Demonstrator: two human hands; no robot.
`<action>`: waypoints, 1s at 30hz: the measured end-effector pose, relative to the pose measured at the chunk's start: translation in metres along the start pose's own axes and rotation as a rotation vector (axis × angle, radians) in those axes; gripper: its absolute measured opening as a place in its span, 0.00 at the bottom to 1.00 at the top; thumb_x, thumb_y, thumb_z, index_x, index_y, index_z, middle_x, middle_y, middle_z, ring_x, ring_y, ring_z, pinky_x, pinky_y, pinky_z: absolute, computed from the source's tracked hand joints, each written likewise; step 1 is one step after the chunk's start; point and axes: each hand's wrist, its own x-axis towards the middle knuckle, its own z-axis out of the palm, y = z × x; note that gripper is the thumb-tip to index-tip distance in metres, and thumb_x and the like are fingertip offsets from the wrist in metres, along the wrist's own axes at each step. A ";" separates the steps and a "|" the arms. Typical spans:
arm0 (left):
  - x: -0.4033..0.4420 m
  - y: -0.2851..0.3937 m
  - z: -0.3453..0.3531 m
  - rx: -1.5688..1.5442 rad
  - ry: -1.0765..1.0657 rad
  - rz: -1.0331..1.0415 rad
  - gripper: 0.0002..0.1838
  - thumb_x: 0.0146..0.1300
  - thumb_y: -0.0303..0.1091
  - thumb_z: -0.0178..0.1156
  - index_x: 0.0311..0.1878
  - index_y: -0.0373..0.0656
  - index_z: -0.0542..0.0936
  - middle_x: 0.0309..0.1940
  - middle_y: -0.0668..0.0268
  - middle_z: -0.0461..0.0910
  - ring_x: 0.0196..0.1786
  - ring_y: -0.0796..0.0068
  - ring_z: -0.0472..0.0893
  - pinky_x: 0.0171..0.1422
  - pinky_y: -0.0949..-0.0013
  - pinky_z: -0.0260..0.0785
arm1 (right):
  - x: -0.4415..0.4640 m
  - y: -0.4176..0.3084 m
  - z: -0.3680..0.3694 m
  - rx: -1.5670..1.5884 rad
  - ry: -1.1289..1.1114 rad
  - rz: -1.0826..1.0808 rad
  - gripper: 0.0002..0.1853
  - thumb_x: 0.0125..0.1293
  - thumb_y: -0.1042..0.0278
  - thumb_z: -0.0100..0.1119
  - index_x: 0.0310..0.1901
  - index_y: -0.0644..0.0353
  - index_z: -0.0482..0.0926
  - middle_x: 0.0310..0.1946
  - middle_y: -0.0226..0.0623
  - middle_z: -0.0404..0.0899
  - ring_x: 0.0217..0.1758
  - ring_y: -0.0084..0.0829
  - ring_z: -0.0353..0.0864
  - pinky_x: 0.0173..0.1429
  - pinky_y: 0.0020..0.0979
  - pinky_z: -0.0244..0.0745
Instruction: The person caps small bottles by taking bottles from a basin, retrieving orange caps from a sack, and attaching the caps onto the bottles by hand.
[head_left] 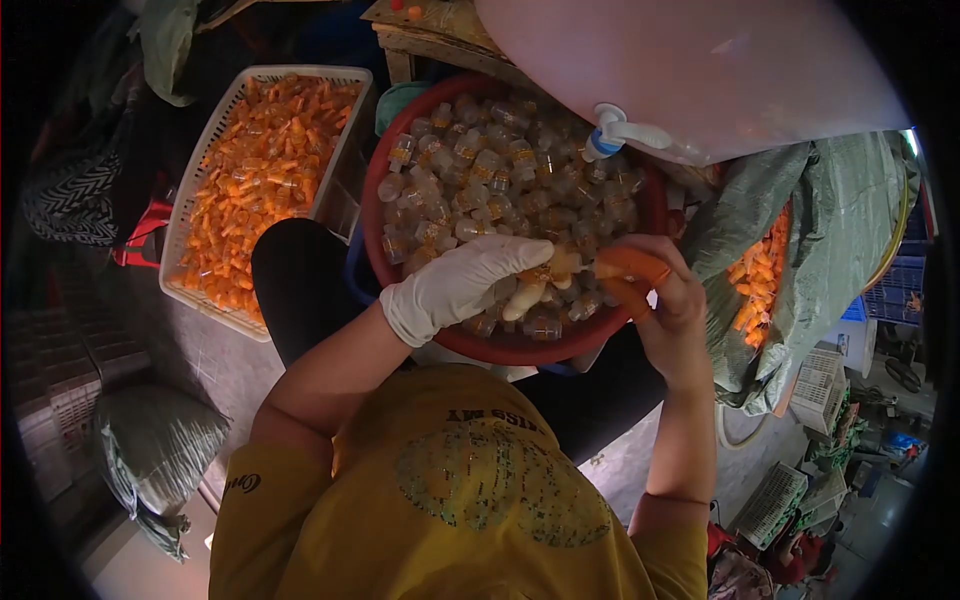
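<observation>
My left hand, in a white glove, is closed around a small clear plastic bottle above a red tub. My right hand is bare apart from what look like orange covers on the thumb and index finger. Those two fingers are pinched together at the bottle's right end. Whatever lies between their tips is too small to make out. Below both hands, the tub holds a heap of similar small clear bottles, some with yellow-orange labels.
Left of my knee stands a cream basket full of orange pieces. At right, a green woven sack holds more orange pieces. A large pale bag with a white-and-blue tap bulges over the tub's far right. A tied sack sits lower left.
</observation>
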 end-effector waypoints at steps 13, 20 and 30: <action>-0.001 -0.004 0.039 1.111 0.158 0.567 0.17 0.63 0.38 0.63 0.51 0.42 0.75 0.24 0.72 0.72 0.28 0.77 0.74 0.58 0.64 0.65 | -0.022 0.011 0.004 0.343 -0.129 0.339 0.09 0.67 0.68 0.60 0.41 0.65 0.80 0.31 0.33 0.76 0.34 0.28 0.76 0.38 0.26 0.72; 0.005 -0.030 0.008 1.934 0.410 1.294 0.26 0.53 0.46 0.67 0.56 0.55 0.77 0.26 0.77 0.67 0.32 0.80 0.73 0.67 0.55 0.59 | -0.045 0.018 0.055 1.205 0.008 1.032 0.19 0.73 0.47 0.45 0.28 0.50 0.70 0.14 0.21 0.58 0.17 0.18 0.58 0.20 0.25 0.49; -0.058 0.042 -0.071 1.444 1.315 1.073 0.28 0.55 0.33 0.71 0.60 0.41 0.76 0.55 0.57 0.75 0.60 0.60 0.69 0.67 0.61 0.59 | -0.064 0.082 -0.064 0.316 0.641 0.595 0.15 0.70 0.60 0.55 0.46 0.65 0.80 0.32 0.34 0.81 0.31 0.22 0.78 0.32 0.23 0.72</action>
